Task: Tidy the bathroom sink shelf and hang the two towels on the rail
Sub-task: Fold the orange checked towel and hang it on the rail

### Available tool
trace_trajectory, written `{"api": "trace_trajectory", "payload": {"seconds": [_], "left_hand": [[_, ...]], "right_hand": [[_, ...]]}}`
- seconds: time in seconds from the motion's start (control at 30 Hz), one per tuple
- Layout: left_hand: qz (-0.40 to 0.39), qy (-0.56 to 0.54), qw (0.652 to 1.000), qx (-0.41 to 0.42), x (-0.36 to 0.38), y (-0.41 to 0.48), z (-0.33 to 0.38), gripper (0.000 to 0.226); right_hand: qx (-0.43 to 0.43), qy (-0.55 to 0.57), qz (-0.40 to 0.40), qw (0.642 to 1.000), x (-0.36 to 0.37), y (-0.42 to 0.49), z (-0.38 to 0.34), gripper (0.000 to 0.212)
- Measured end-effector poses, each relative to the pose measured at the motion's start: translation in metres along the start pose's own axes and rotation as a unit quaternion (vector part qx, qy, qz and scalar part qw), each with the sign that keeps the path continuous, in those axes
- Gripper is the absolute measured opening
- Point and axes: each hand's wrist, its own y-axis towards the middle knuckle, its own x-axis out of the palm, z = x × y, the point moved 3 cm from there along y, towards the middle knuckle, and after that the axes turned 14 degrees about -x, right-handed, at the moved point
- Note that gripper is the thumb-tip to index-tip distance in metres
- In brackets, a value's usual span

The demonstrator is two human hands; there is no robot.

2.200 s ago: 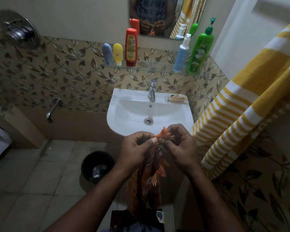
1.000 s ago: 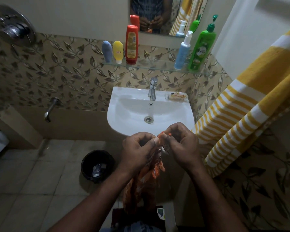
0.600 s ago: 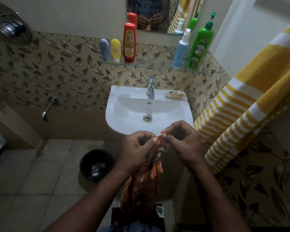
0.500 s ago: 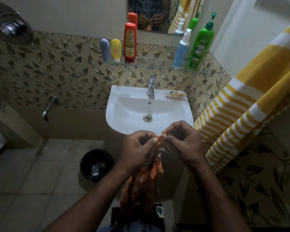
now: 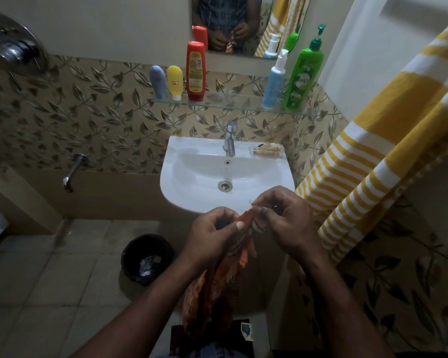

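**Orange towel pinched at its top edge, ready to be spread**

At 6 o'clock, nearest the camera, the orange towel [image 5: 217, 288] is held bunched and hanging down. Its top edge is pinched between thumb and fingers of the left hand [image 5: 212, 236] and, just to the right, of the right hand [image 5: 285, 220]; both hands are clenched on the fabric. This edge grip is judged to serve finding a corner, so that the cloth can be opened before it is hung. At 8 o'clock a black bin [image 5: 148, 257] stands on the floor. Just beyond the hands lies the white sink [image 5: 192, 187]. At 12 o'clock above it, the glass shelf [image 5: 230, 105] bears a blue tube [image 5: 158, 82], yellow tube [image 5: 174, 82] and red bottle [image 5: 195, 71] grouped at its left end, with a spray bottle [image 5: 273, 81] and green pump bottle [image 5: 301, 78] at its right. At 3 o'clock the yellow striped towel [image 5: 367, 171] hangs; its support is out of view.

Against the frame half a second earlier, the right hand has been raised slightly and drawn away from the left, so that a corner of fabric is exposed between them; the shelf is unchanged
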Motion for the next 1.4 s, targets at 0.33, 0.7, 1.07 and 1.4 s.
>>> {"api": "trace_trajectory", "payload": {"seconds": [0.33, 0.7, 1.07, 1.4], "left_hand": [[-0.012, 0.005, 1.0, -0.007, 0.016, 0.007, 0.003, 0.014], [-0.038, 0.041, 0.994, 0.098, 0.045, 0.008, 0.015, 0.012], [0.106, -0.004, 0.992, 0.071, 0.064, 0.018, 0.016, 0.015], [0.104, -0.044, 0.993, 0.036, 0.061, 0.026, 0.02, 0.02]], "right_hand": [[0.039, -0.019, 0.016, 0.999, -0.015, -0.012, 0.02, 0.012], [0.01, 0.031, 0.059, 0.998, -0.039, -0.004, 0.013, 0.007], [-0.015, -0.033, 0.09, 0.995, -0.069, -0.003, 0.025, 0.016], [0.013, -0.024, 0.124, 0.992, -0.066, -0.005, 0.041, 0.016]]}}
